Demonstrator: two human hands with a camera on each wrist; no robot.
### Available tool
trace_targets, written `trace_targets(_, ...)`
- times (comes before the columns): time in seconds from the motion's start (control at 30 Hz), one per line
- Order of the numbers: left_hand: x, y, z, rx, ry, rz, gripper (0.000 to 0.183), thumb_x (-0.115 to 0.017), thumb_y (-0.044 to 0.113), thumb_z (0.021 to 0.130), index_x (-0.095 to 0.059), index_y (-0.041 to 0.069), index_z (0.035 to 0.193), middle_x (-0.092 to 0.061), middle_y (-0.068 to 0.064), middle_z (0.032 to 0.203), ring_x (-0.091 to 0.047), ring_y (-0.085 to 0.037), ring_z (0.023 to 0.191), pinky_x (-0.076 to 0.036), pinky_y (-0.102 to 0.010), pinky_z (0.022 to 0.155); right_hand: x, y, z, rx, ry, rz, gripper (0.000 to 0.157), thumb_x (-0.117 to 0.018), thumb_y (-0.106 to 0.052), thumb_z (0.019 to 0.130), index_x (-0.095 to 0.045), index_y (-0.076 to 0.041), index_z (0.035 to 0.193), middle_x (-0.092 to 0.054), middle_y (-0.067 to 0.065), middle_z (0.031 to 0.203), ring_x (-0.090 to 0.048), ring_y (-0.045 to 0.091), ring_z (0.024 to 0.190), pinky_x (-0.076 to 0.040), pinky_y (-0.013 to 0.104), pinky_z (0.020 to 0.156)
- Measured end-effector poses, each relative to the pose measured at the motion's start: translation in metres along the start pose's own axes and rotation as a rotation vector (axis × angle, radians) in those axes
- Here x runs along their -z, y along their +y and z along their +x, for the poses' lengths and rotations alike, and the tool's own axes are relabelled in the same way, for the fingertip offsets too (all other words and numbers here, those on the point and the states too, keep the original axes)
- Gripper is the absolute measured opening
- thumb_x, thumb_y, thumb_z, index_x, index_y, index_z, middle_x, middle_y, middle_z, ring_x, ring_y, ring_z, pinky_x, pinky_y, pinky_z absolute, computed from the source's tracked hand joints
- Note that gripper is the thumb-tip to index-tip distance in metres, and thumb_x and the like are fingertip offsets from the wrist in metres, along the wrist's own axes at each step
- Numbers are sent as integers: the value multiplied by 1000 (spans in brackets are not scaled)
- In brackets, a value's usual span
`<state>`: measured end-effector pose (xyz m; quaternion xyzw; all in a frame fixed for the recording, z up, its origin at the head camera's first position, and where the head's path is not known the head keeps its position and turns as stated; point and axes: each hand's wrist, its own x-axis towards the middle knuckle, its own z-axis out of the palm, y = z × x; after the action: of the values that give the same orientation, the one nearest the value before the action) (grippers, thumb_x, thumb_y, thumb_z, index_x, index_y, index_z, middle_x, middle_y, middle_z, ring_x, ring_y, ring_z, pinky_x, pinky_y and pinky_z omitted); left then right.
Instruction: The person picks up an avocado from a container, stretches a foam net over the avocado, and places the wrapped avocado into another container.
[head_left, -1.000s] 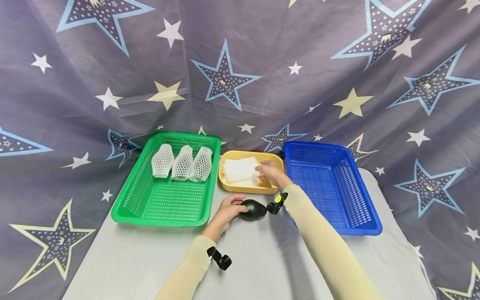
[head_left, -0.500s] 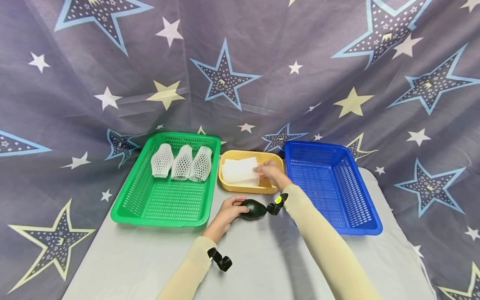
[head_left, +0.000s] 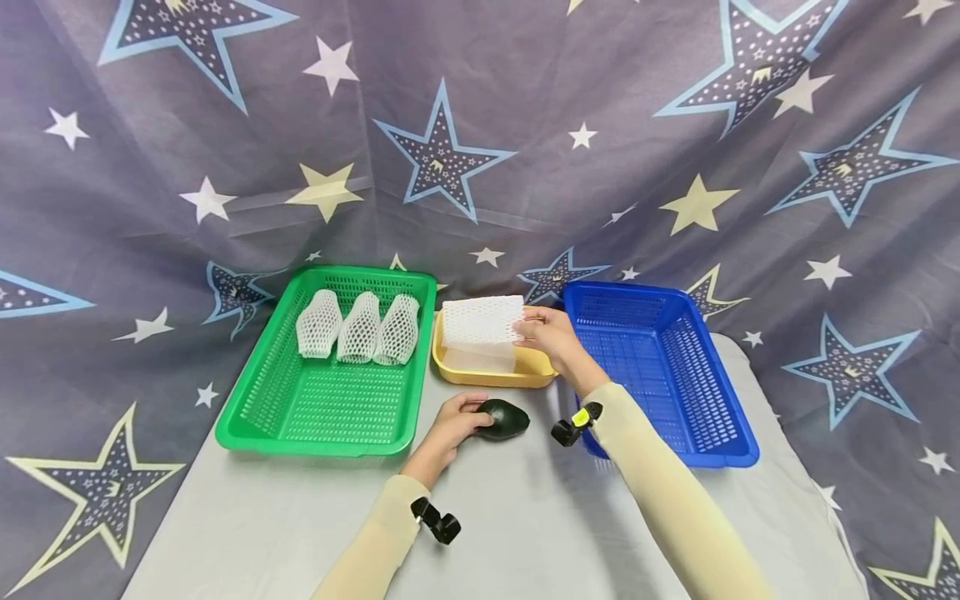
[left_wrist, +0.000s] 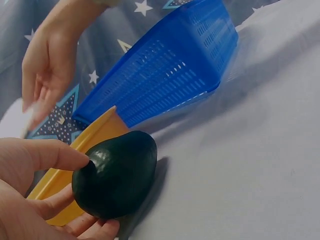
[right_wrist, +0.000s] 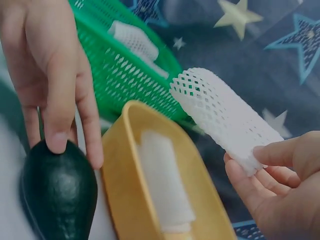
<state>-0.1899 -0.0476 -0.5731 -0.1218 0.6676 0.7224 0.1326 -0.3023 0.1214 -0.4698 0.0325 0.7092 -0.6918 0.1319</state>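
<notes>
My left hand point(head_left: 452, 429) grips the blunt end of a dark green avocado point(head_left: 503, 419), which is on or just above the table in front of the yellow bin. In the left wrist view the thumb and fingers hold the avocado point(left_wrist: 117, 175) from one side. My right hand point(head_left: 551, 333) pinches one end of a white foam net sleeve point(head_left: 482, 319) above the yellow bin point(head_left: 495, 379). The right wrist view shows this sleeve point(right_wrist: 225, 112) as a mesh tube between thumb and fingers. More white sleeves point(right_wrist: 162, 180) lie inside the bin.
On the left stands a green basket point(head_left: 258, 392) with three white net-covered items point(head_left: 358, 327) in its far part. A blue basket point(head_left: 738, 417) stands to the right of the bin. Behind everything hangs a star-printed cloth point(head_left: 525, 208). A pale cloth covers the table point(head_left: 525, 517).
My right hand has lifted the foam net sleeve up from the yellow bin, apart from those below. The left hand has stayed on the avocado. The head view has shifted slightly.
</notes>
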Motion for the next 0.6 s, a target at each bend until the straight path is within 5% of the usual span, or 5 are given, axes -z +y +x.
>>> trace_targets(0.27,5,15,-6,-18,43,68,55,-73,6,84,-58,0,137,-57,-24,136,-56,-31,121,-45,-45,108,18,-12,-35,55,-32,71,22,-62,7,95,-55,10,116,-65,-1,88,-65,10,83,-63,30,81)
trace_targets(0.4,6,27,-9,-61,42,16,60,-75,16,87,-53,3,142,-55,-24,141,-53,-34,129,-39,-51,115,25,-5,-47,75,-34,75,21,-62,6,96,-55,11,115,-68,-4,84,-66,8,80,-63,26,77)
trace_targets(0.6,6,45,-13,-130,8,-134,72,-76,20,90,-40,2,150,-54,-24,142,-60,-22,119,-45,-42,112,29,11,-61,75,-13,50,20,-63,6,95,-58,11,113,-70,-6,80,-67,7,76,-62,25,74)
